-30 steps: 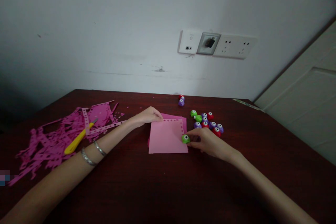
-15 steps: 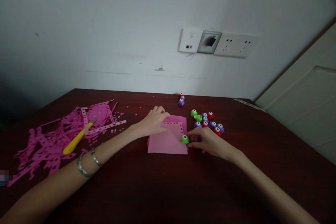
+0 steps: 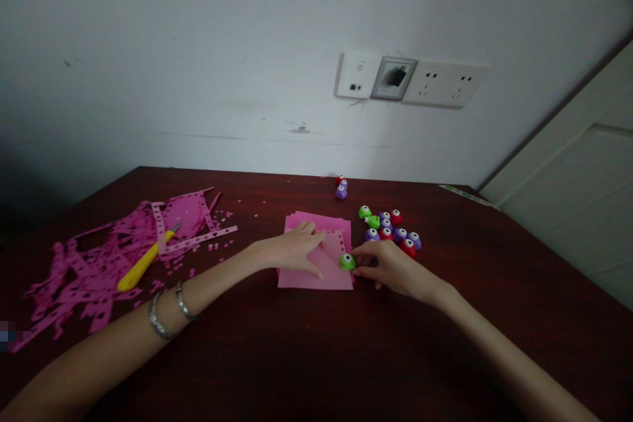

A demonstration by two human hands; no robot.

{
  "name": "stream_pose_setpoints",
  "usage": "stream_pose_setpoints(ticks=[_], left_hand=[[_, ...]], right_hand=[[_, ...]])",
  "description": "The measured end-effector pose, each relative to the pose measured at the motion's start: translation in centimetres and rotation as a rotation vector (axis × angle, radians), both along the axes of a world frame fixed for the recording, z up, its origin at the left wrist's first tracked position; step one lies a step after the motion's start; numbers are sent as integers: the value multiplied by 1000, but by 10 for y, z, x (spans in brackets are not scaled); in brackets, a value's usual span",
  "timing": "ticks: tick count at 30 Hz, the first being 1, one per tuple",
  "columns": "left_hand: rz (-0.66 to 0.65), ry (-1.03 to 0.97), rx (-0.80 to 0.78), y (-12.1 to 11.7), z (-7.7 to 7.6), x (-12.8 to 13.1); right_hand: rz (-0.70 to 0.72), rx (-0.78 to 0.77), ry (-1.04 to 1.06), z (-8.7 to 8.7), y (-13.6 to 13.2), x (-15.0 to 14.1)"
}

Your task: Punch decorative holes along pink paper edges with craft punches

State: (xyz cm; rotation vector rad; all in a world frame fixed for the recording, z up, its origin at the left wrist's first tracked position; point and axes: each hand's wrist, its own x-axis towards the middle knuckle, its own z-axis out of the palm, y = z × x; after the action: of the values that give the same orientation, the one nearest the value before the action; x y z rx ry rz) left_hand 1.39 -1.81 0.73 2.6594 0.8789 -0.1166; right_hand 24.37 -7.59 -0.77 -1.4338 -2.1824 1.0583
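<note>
A light pink paper sheet [image 3: 312, 279] lies on a stack of darker pink paper [image 3: 321, 218], with small punched shapes along its top and right edges. My left hand [image 3: 297, 248] rests over the sheet's left part, its thumb and fingers apart. At the right edge of the paper, a green craft paper punch [image 3: 347, 262] is pinched between the thumb and fingers of my right hand [image 3: 388, 265]. Whether the sheet sits inside the punch's slot I cannot tell. Just beyond my right hand stand several green, purple and red punches [image 3: 386, 221].
On the left, pink paper scraps [image 3: 93, 270] lie heaped with a yellow-handled craft knife [image 3: 141, 268] on top. Tiny punched bits [image 3: 217, 246] are scattered beside them. A few more punches [image 3: 341, 190] stand near the wall with sockets [image 3: 442, 84]. A patterned strip [image 3: 467, 195] lies back right.
My left hand has moved down and slightly right over the sheet, with its thumb now lower on the paper. My right hand and the green punch have stayed nearly in place.
</note>
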Motion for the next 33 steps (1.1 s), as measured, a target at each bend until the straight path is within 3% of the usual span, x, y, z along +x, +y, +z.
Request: stream_pose_setpoints(ticks=[5,8,13,17,20,24,33], left_hand=[[7,-4,-11,1,-1,0],[7,-49,-29,3,-2,0],[51,-256,-102,9,-2,2],[109,-326,-294,13,-5,11],[180,-304,-489,13,-3,19],[250,-241,-613,12,3,26],[156,-79,-855,22,-6,42]], right_hand=[[-19,-27,17,3,-1,0],[-104,-68,41,5,0,4],[-243,-288,37,6,4,7],[-230,-456,67,8,6,0],[-235,-486,67,8,7,-5],[-201,-497,39,4,12,-6],[-184,-567,4,0,18,-5]])
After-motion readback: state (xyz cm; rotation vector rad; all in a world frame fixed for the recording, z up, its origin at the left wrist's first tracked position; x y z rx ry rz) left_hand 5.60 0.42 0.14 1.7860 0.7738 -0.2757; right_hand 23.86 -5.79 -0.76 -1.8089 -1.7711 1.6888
